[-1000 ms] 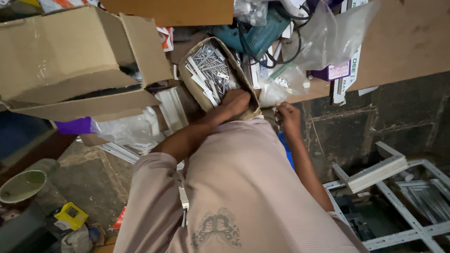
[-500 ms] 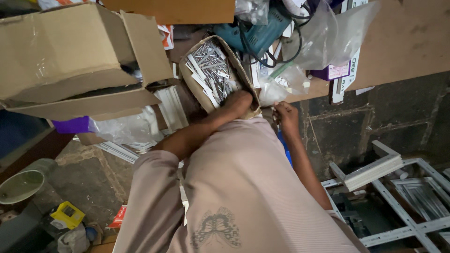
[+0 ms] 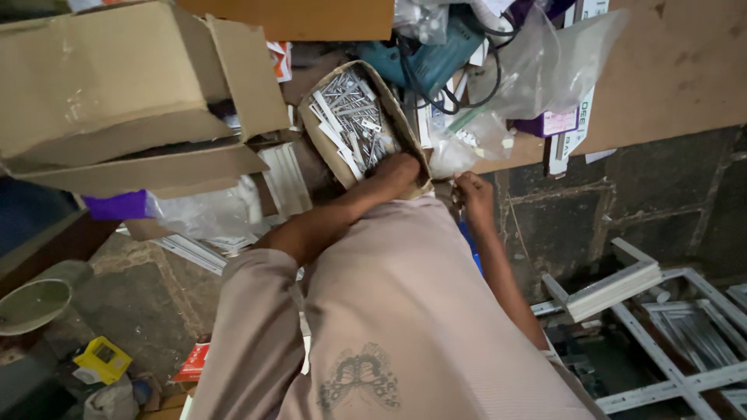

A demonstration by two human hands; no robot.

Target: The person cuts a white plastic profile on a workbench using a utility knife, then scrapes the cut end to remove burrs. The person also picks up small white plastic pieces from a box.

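The left hand point(image 3: 398, 169) is reaching into the small cardboard box point(image 3: 330, 159), fingers curled down among the metal screws and brackets point(image 3: 350, 117); what it grips I cannot tell. The right hand point(image 3: 473, 198) is hovering just beside the box's near corner, fingers half closed. Picking slowly from the heap's near edge seems wisest, since the pieces are lying tangled. A clear plastic bag point(image 3: 467, 140) is lying just beyond the right hand.
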